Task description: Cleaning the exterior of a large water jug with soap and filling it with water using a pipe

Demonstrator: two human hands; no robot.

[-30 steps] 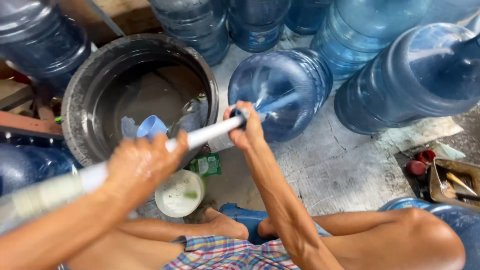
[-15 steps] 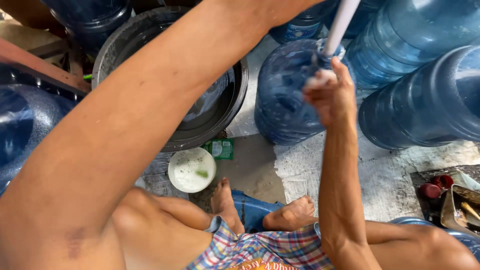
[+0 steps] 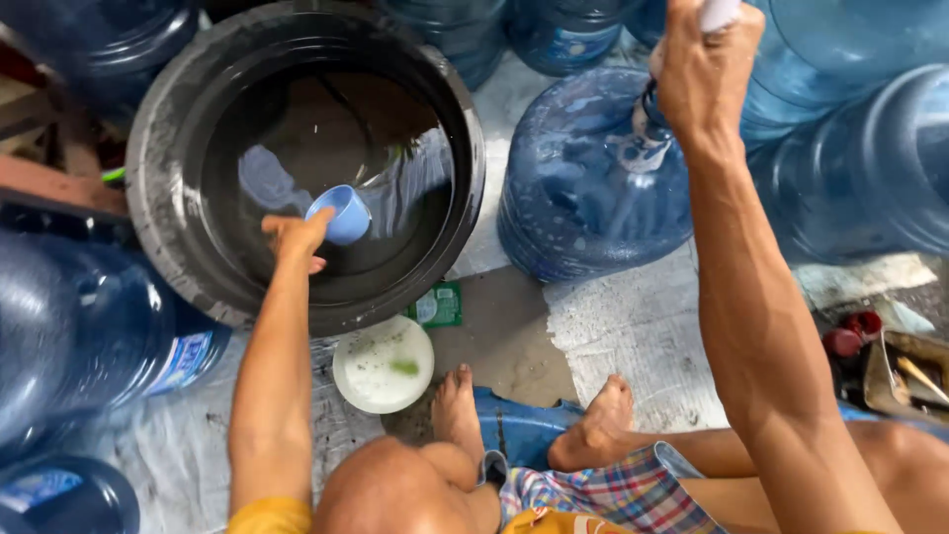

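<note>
Blue cup [image 3: 339,214] | pinched in your left hand [image 3: 294,237], over the black tub [image 3: 158,168] | right hand [image 3: 704,69] clenched on white pole [image 3: 714,12], upright above bottle [image 3: 593,188].

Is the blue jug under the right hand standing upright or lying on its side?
Upright: the blue jug shows its shoulder and neck facing the camera, and the right hand holds a white rod at its mouth.

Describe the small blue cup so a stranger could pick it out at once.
Find the big round black tub at upper left, ringed by large blue water jugs. Inside it, over the dark water, the left hand grips a small blue cup. It is the only pale, palm-sized blue thing there; the jugs are huge and translucent.
</note>
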